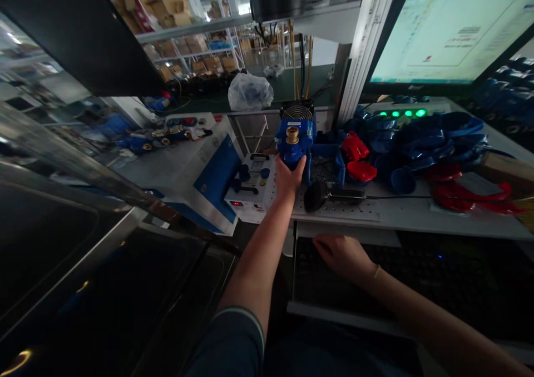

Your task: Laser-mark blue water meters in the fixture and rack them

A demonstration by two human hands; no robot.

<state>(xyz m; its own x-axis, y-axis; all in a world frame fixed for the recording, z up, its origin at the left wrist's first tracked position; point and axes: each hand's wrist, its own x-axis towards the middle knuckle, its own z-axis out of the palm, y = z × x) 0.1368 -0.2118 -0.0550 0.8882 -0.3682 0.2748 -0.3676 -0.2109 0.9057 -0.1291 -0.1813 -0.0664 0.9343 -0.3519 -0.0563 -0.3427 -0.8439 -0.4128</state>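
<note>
**Steadying a blue housing on the bench plate**

Wrapped from below, the left hand (290,178) is closed around the base of the blue housing (301,142), fingers curled up its sides. The piece stands upright with its brass port (292,134) facing the camera. It sits at the back edge of the white perforated plate (354,211), just left of the view's centre.

The right hand (342,254) lies flat at 5 o'clock from the housing, fingers loosely spread on the dark keyboard (421,279) and gripping nothing.

At 4 o'clock, near the left hand, a black round-headed tool (317,196) lies on the plate. A heap of blue and red parts (417,143) spreads out at 3 o'clock, with the monitor (450,26) lit above it at 1 o'clock. A blue-panelled control box (217,179) sits at 9 o'clock.

To my eye, a low grip suits this hold. It leaves the brass port uncovered and lets the base bear squarely on the plate, so the housing cannot rock while the other hand works the keys.
</note>
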